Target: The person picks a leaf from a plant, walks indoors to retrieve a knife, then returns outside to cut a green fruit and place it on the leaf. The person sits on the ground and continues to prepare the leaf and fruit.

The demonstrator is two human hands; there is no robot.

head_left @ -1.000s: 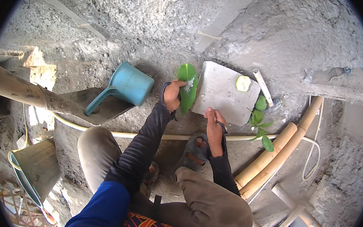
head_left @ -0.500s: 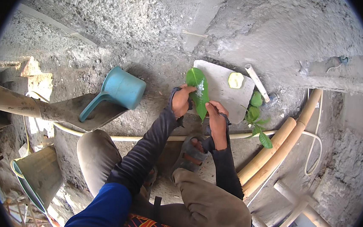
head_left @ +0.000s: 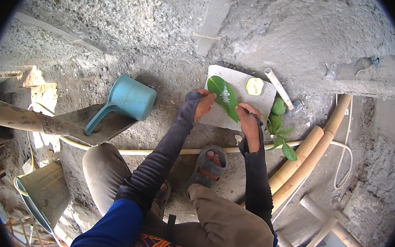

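Note:
A large green leaf (head_left: 220, 89) with a patch of white grains on it is over a pale flat slab (head_left: 261, 110). My left hand (head_left: 203, 104) has its fingers closed on the leaf's left edge. At the right edge, near the pointed tip, the fingers of my right hand (head_left: 250, 123) pinch the leaf. Whether its underside touches the slab, I cannot tell. A cut, pale-fleshed piece of fruit (head_left: 254, 86) sits on the slab's far right. Beside the slab lie a round green fruit (head_left: 278, 106) and a sprig of green leaves (head_left: 280, 134).
A blue dipper (head_left: 132, 97) lies at the left on a dark shovel-like blade (head_left: 82, 119). A short white pipe (head_left: 278, 88) leans past the slab. Bamboo poles (head_left: 314, 146) lie right, and a cream hose (head_left: 176, 151) crosses before my feet. A bucket (head_left: 46, 190) is tipped at lower left.
The leaf has moved slightly away from me and to the right, tilting more over the slab. My right hand has shifted right with it. A small pale bit on the ground is now uncovered.

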